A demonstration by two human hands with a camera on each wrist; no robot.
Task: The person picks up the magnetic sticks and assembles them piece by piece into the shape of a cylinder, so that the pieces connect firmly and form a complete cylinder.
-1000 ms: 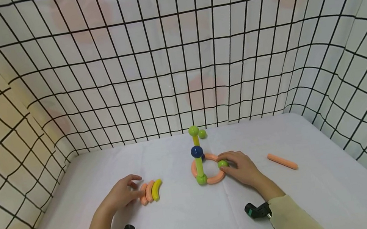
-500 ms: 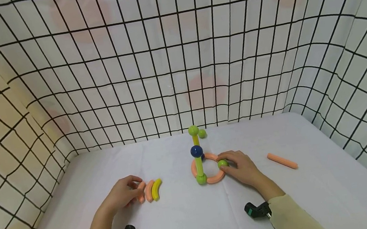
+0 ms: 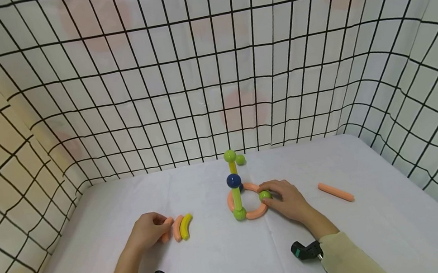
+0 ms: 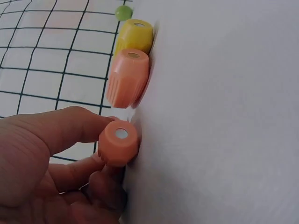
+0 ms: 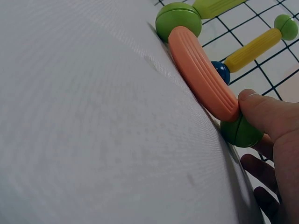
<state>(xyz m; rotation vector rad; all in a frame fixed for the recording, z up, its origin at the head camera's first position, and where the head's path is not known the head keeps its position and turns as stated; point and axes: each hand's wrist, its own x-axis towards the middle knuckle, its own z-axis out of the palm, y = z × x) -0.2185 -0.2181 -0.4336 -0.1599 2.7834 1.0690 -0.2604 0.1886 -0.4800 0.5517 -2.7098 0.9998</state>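
Observation:
My left hand pinches a curved orange magnetic rod between thumb and fingers, low over the white cloth. Just to its right lie another curved orange rod and a curved yellow rod. My right hand holds a green ball on the right side of a ring of curved orange rods. At the ring's front left, a second green ball bears a green rod topped by a dark blue ball. Behind rises a yellow rod.
A straight orange rod lies right of my right hand. Behind the structure shows a green ball; whether it is joined cannot be told. Black grid netting over white cloth encloses the back and sides of the table.
My left hand has closed its fingers on the leftmost curved orange rod and drawn it slightly left, apart from its neighbour. My right hand stays on the green ball.

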